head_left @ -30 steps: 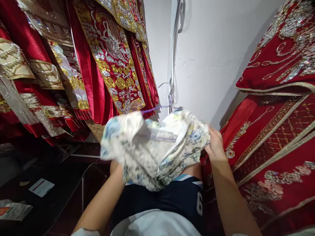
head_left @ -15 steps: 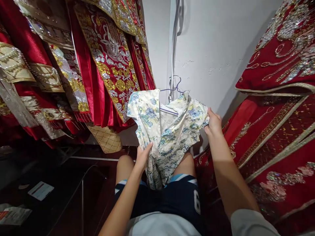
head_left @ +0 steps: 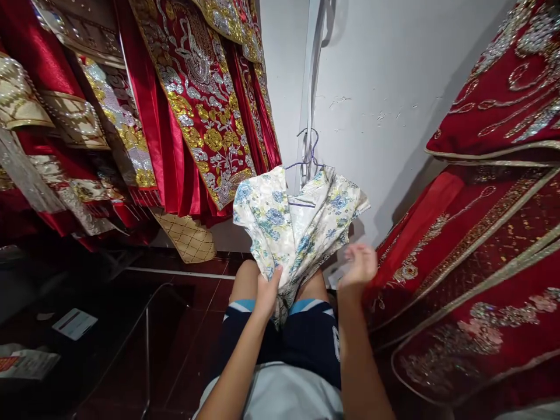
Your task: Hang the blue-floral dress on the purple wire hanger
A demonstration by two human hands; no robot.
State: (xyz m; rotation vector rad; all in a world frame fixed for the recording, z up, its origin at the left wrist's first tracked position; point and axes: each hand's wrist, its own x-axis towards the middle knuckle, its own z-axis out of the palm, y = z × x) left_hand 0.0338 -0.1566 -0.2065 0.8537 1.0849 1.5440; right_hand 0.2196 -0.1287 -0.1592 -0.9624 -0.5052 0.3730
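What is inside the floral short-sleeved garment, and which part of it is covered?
A purple hanger: its hook rises above the neckline, and its lower bar shows within. The floral short-sleeved garment covers the hanger's ends.

Left forearm [head_left: 238, 364] angled forward and inward, left hand [head_left: 266, 293] gripping, thumb uppermost; right forearm [head_left: 359, 344] extended forward, right hand [head_left: 362, 265] slightly blurred, fingers loosely curled, hands apart.

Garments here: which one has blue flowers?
The pale short-sleeved top on the purple hanger, held by the left hand; the red garments either side have glittering decoration.
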